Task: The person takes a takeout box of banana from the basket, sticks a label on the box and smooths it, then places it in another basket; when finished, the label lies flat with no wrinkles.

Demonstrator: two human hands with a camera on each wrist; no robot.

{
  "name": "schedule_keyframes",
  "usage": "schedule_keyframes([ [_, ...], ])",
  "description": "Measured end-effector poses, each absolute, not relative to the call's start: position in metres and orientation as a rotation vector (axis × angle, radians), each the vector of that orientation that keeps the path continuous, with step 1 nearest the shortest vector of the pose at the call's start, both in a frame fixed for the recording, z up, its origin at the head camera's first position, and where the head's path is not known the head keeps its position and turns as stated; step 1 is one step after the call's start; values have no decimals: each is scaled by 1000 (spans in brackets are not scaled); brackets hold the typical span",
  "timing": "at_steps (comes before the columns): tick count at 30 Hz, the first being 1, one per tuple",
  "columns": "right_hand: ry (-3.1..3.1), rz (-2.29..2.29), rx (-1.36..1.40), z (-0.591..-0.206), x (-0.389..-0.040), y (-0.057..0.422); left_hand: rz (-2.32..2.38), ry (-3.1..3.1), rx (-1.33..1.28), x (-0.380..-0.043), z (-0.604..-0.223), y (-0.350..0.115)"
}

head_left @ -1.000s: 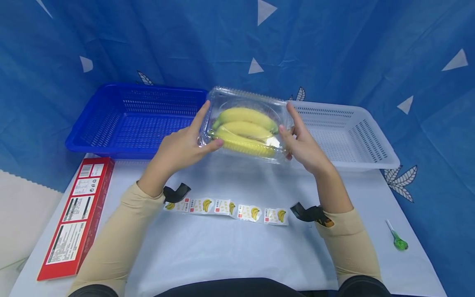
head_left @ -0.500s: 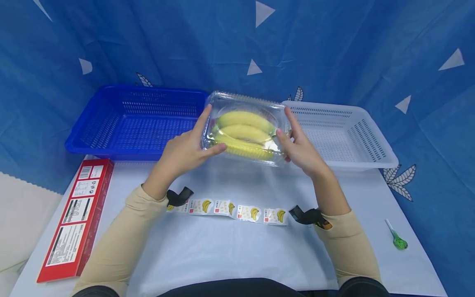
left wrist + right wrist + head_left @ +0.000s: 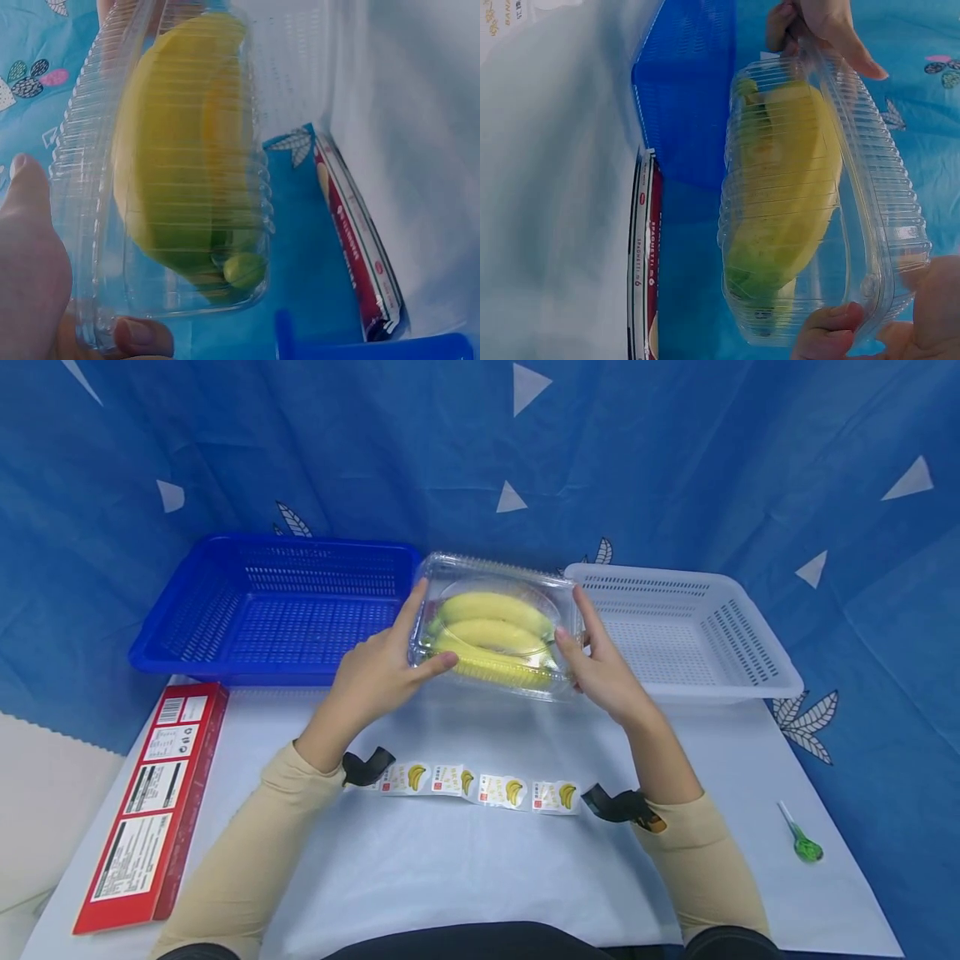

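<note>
Held up in the air beyond the strip of banana stickers [image 3: 480, 788]: a clear plastic box [image 3: 517, 574] with yellow bananas [image 3: 491, 631], green at the tips, inside. In the left hand [image 3: 378, 672], one end of the box, pinched between thumb and fingers; in the right hand [image 3: 606, 668], the other end, pinched likewise. Beyond the strip and to its left, a blue basket [image 3: 300, 618]; beyond and to its right, a white basket [image 3: 675, 652]. Well left of the strip, a red carton [image 3: 150, 802], lettered SPAGHETTI in the right wrist view; well right of it, a small green object [image 3: 806, 845] with a pale stem. Under the strip, a white-covered table [image 3: 487, 877]; farthest beyond it, a blue curtain [image 3: 375, 443].
</note>
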State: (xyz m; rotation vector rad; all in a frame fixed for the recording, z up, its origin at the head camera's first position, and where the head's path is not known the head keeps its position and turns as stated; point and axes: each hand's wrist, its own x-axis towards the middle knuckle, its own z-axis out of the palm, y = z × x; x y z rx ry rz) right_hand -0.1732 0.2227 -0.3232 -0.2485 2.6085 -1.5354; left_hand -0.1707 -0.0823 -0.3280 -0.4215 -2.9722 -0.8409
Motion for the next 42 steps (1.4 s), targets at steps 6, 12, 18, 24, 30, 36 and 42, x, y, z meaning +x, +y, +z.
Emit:
schedule_keyframes([
  [6, 2629, -1536, -254, -326, -170, 222, -852, -2968, -414, -169, -331, -80],
  [12, 2649, -1547, -243, -327, -168, 222, -847, -2956, -423, -167, -333, -78],
  [18, 2646, -1586, -280, -331, -166, 224, -840, -2951, -420, -166, -334, -76],
  [24, 2580, -1632, -336, -333, -162, 226, -825, -2954, -408, -164, -335, -76],
  [30, 2571, -1582, -365, -323, -149, 221, -815, -2959, -399, -163, -336, -77],
  [36, 2608, -1522, -333, -317, -140, 217, -831, -2971, -402, -162, -340, -77],
  [42, 2652, -1475, -316, -323, -139, 218, -829, -2980, -419, -159, -344, -78],
])
